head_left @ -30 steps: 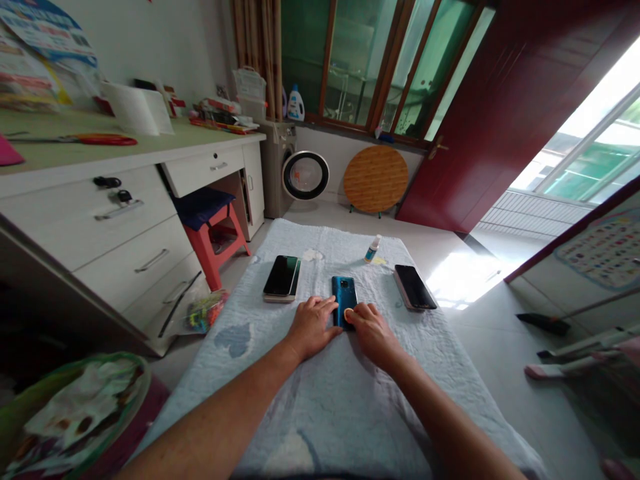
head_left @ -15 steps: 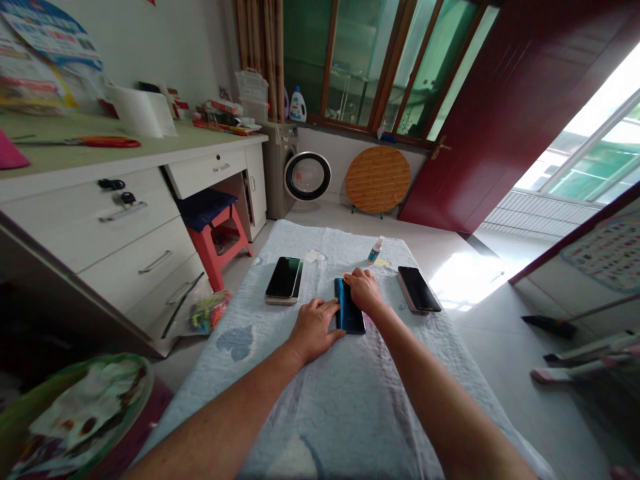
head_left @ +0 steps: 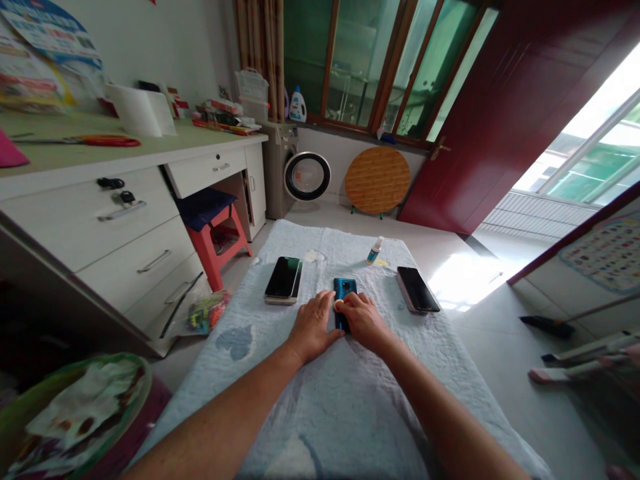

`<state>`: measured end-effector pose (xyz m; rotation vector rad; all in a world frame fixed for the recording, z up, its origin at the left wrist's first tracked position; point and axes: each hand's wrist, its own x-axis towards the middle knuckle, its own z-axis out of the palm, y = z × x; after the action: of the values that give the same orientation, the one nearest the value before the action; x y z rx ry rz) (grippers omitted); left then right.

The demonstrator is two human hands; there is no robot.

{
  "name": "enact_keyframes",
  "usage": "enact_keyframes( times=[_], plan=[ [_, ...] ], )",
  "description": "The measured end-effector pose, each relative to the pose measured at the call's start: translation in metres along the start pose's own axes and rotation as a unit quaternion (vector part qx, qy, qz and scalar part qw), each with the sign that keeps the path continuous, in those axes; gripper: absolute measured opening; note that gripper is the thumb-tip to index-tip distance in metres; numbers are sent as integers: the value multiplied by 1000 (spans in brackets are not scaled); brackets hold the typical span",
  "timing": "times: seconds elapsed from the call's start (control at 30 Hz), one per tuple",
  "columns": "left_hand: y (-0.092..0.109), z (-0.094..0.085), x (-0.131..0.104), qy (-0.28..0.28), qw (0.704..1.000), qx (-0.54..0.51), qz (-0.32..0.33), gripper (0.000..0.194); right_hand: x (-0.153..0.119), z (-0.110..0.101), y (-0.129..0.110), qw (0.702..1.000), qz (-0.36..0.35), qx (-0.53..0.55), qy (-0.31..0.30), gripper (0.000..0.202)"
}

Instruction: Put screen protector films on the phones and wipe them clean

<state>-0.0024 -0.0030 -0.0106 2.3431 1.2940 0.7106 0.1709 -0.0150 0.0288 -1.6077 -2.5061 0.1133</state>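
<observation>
A blue phone lies back up on the cloth-covered table, its camera block near the far end. My left hand lies along the phone's left side, fingers stretched forward and thumb at the near edge. Over the phone's right side, my right hand is closed on a small orange-yellow piece, which presses against the phone's back. To the left rests a stack of phones, dark screen up. Another stack of phones lies to the right. Behind stands a small spray bottle.
At the left are a desk with drawers, a red stool and a waste bin. A washing machine with its door open, a round wooden board and a red door stand beyond the table.
My right hand has moved from the phone's far end toward its near end with the small piece, uncovering the camera block. My left hand stays beside the phone, nearly unmoved.
</observation>
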Motion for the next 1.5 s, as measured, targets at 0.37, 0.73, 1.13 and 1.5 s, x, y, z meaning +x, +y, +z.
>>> enact_keyframes(
  times=[0.37,0.73,1.13,1.5],
  plan=[
    [2,-4,2,-41,998,40,6,67,-39,-5,-3,999,-18,42,9,23],
    [7,-9,2,-54,998,41,2,61,-20,8,30,996,57,26,67,29],
    [9,-11,2,-51,998,41,5,61,-37,11,61,963,169,56,204,15],
    [6,-9,3,-36,998,51,13,67,-44,11,62,956,200,43,210,16]
  ],
)
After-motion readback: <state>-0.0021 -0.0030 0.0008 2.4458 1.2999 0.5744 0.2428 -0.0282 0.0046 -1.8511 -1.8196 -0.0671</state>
